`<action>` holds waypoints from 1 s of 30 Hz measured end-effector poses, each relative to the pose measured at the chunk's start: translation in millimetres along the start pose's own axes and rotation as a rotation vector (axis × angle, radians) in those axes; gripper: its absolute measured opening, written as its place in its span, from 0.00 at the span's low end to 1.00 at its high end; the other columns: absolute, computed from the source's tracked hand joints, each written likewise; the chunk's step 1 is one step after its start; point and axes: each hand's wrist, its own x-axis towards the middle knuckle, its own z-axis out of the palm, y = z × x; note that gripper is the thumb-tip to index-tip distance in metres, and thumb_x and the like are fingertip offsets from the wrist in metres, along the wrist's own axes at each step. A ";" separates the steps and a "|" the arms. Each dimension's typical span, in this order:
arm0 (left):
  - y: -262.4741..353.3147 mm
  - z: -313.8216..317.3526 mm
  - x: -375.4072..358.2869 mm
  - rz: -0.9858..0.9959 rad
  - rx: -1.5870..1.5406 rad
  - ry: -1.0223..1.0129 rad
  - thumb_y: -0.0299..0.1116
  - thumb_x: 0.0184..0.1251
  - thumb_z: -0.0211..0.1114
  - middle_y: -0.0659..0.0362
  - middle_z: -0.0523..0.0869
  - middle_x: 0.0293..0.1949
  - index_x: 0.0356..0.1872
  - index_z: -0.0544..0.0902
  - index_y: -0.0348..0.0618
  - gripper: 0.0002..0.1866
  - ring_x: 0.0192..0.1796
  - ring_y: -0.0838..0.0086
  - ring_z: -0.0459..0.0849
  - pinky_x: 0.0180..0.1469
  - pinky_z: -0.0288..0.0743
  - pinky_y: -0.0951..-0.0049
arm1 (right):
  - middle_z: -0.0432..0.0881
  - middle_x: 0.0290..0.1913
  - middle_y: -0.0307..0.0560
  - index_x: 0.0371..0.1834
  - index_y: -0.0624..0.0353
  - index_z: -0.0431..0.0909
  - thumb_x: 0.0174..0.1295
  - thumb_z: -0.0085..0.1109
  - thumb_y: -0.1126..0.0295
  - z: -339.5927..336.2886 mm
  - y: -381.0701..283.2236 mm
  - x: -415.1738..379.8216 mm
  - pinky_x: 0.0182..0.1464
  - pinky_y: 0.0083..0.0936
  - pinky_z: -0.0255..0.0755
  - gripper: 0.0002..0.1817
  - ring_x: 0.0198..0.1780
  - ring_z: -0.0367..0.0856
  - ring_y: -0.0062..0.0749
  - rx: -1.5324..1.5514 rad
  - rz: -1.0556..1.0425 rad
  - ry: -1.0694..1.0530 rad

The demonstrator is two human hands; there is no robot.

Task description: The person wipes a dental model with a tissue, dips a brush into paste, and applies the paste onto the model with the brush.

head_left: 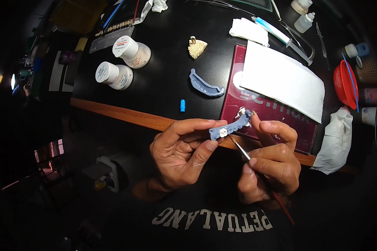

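My left hand (182,150) pinches a curved blue dental model (230,125) that carries small white teeth, holding it over the table's wooden front edge. My right hand (270,163) grips a thin red-handled brush (259,175); its tip points up at the underside of the model. My right index finger touches the model's far end.
On the black table (167,83) lie a second blue dental model (205,85), a cream dental cast (197,48), two white jars (121,62), a small blue cap (182,105), a maroon book (255,113) under white paper (280,79), a syringe (276,35), a red bowl (345,83) and a crumpled tissue (335,140).
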 end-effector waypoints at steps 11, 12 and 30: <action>0.8 0.8 -0.8 -0.020 -0.018 0.012 0.18 0.69 0.62 0.36 0.84 0.51 0.55 0.72 0.28 0.16 0.53 0.62 0.87 0.58 0.84 0.65 | 0.81 0.30 0.49 0.32 0.64 0.79 0.55 0.66 0.81 2.0 1.3 -0.9 0.63 0.50 0.78 0.05 0.57 0.79 0.52 0.052 0.015 0.015; 0.8 0.8 -0.6 -0.025 -0.020 0.015 0.18 0.69 0.62 0.36 0.84 0.50 0.55 0.72 0.28 0.16 0.53 0.62 0.87 0.58 0.84 0.65 | 0.81 0.30 0.49 0.32 0.64 0.79 0.55 0.66 0.81 1.8 1.5 -0.7 0.63 0.50 0.78 0.05 0.57 0.79 0.52 0.055 0.016 0.015; 0.7 2.3 -0.8 -0.010 -0.010 0.024 0.19 0.70 0.62 0.37 0.84 0.50 0.55 0.72 0.28 0.15 0.53 0.63 0.87 0.58 0.84 0.65 | 0.81 0.28 0.47 0.32 0.64 0.79 0.53 0.68 0.80 -1.8 2.5 -0.4 0.61 0.49 0.79 0.07 0.56 0.79 0.52 -0.006 -0.018 -0.033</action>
